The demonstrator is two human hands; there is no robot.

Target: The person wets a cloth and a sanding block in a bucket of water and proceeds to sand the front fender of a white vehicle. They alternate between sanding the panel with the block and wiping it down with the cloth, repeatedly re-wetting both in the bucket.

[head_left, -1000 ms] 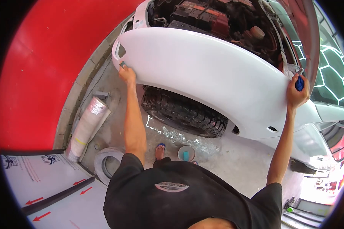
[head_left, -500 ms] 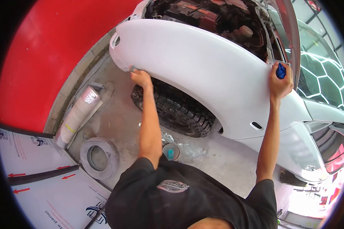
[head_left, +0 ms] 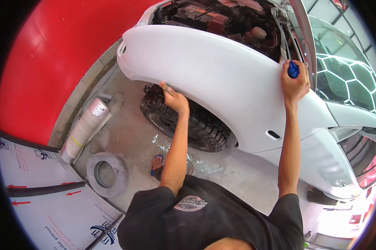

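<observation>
In the head view, my left hand [head_left: 177,102] is at the wheel-arch edge of a white car fender [head_left: 204,66]. Its fingers close around a small, thin grey-green pad [head_left: 166,88] held against that edge. Over at the fender's upper rear, by the engine-bay edge, my right hand [head_left: 295,85] is closed on a crumpled blue cloth [head_left: 293,70]. A muddy black tyre [head_left: 200,129] sits under the arch, below my left forearm.
The engine bay [head_left: 221,18] lies uncovered behind the fender. On the concrete floor are a wrapped roll [head_left: 86,129], a grey ring-shaped tyre [head_left: 120,171] and a bucket [head_left: 191,167] mostly hidden by my arm. My sandalled foot [head_left: 156,161] shows nearby.
My left hand has slid right along the wheel-arch edge with the pad. The right hand, still holding the blue cloth, appears slightly farther left and up. A foot has come into view.
</observation>
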